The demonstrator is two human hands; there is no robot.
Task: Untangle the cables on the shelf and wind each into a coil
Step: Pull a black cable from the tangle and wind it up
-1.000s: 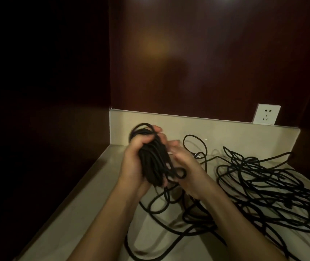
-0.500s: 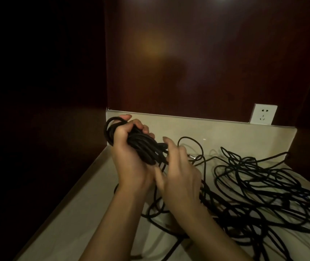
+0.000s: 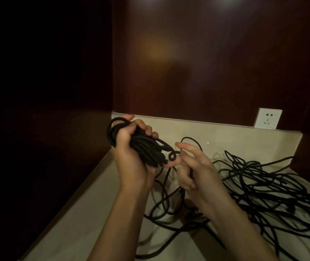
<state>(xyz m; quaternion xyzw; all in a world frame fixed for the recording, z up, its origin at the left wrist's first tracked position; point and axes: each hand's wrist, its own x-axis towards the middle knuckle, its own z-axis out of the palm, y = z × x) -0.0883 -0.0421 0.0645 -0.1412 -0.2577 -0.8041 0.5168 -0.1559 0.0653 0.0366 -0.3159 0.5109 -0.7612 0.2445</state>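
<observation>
one coil (image 3: 146, 149) is mostly wound, gripped in the left hand (image 3: 131, 157); the right hand (image 3: 193, 166), fingers loosely curled, seemingly feeds its strand. tangled cables (image 3: 263, 185) remain on the shelf (image 3: 86, 213).

Matt black rubbery cables (image 3: 263, 185) lie on a smooth pale shelf (image 3: 86, 213) backed by glossy dark wood panelling (image 3: 216, 63).

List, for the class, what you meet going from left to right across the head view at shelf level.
Left hand gripping the coiled cable → right hand → tangled cable pile; wall socket above it.
</observation>
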